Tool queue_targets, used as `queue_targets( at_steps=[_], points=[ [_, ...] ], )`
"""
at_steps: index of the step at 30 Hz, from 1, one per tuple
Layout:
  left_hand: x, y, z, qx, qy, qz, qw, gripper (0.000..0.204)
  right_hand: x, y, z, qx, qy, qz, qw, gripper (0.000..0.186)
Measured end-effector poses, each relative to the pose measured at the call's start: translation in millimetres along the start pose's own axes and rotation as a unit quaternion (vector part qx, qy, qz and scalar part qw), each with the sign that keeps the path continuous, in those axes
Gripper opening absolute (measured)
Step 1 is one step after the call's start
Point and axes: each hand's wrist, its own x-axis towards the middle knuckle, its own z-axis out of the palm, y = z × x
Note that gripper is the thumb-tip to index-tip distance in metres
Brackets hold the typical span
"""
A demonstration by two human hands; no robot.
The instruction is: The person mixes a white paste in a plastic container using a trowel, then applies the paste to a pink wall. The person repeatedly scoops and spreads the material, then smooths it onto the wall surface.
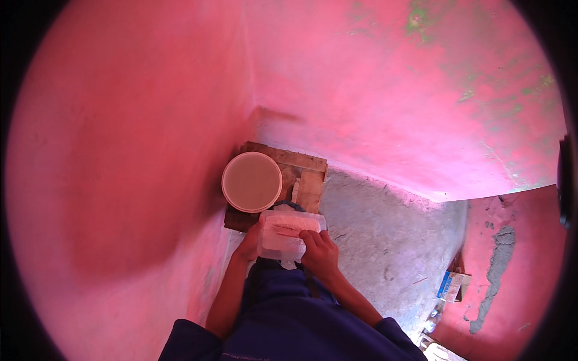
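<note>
A translucent plastic container (276, 246) of pale powder sits in front of my body. My left hand (248, 240) is closed on its left side. My right hand (319, 253), at its right side, has fingers closed on a thin utensil (285, 233) that lies across the powder. Just beyond the container, a round bucket (251, 180) with a brownish, flat-looking top stands on a wooden platform (310, 191). A dark object behind the container is too hidden to make out.
Pink walls (132, 132) meet at a corner behind the platform. Grey concrete floor (385, 246) extends to the right. A blue-and-white cardboard box (450, 286) sits by the right wall, with small clutter below it.
</note>
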Motion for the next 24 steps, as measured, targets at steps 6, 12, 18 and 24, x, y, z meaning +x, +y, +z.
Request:
queue_targets(
  at_steps=[6,12,18,24],
  points=[
    [-2.6,0.6,-9.3,0.014,0.016,0.003,1.0,0.066,5.6,-14.7,-22.3,0.017,0.013,-0.011,1.0,0.044],
    [-2.9,-5.1,-14.3,0.004,0.014,-0.011,1.0,0.068,4.6,-9.2,-9.4,0.043,0.005,-0.035,0.998,0.034],
    [-0.4,-7.0,-14.7,-0.036,-0.006,0.005,0.999,0.069,7.9,-10.3,-31.1,0.05,-0.006,0.0,0.999,0.034],
    [-0.4,0.7,-7.9,-0.043,-0.017,0.021,0.999,0.069,5.9,-7.3,-10.3,0.034,0.007,-0.001,0.999,0.034]
  ],
)
